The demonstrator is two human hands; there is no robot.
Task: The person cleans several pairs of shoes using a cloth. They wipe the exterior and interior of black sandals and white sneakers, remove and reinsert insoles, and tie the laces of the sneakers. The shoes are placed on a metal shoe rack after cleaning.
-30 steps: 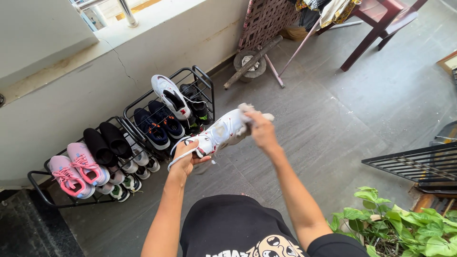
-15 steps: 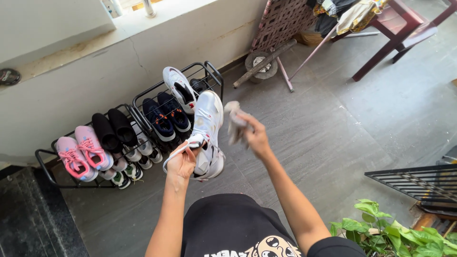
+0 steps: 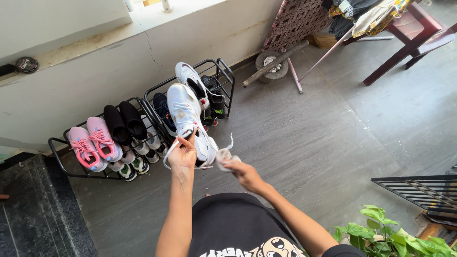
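View: looking down from a head camera at a person's two bare arms over a grey tiled floor (image 3: 333,138), beside a low pale wall (image 3: 95,81).
Left hand: the left hand (image 3: 183,154) is closed around the back part of a white shoe (image 3: 185,112), fingers wrapped on its collar, holding it up in the air with the toe pointing away toward the wall.
Shoe: white high-top with small red marks; a loose white lace (image 3: 167,159) hangs beside the left hand. It is held above the rack, not resting on it.
Right hand: the right hand (image 3: 243,171) is closed on a small crumpled pale cloth (image 3: 223,157), held just beside the heel end of the shoe; whether the cloth touches the shoe is hard to tell.
Rack: a black wire shoe rack (image 3: 223,71) stands against the wall, in two sections.
On the rack, right section: another white shoe (image 3: 188,76) tipped up on its side, dark blue shoes (image 3: 162,107) and black shoes (image 3: 212,93).
On the rack, left section: a pink pair (image 3: 93,145), a black pair (image 3: 124,121), and small white shoes (image 3: 143,154) on the lower level.
Far right: a dark red wooden chair (image 3: 404,38) with clothes (image 3: 371,14) heaped near it, and a round stone mortar (image 3: 272,64) with a wooden pole laid across it.
Bottom right: a leafy green plant (image 3: 395,235) and a black metal grille (image 3: 419,188).
Person: black shirt (image 3: 228,223) with a printed cartoon design.
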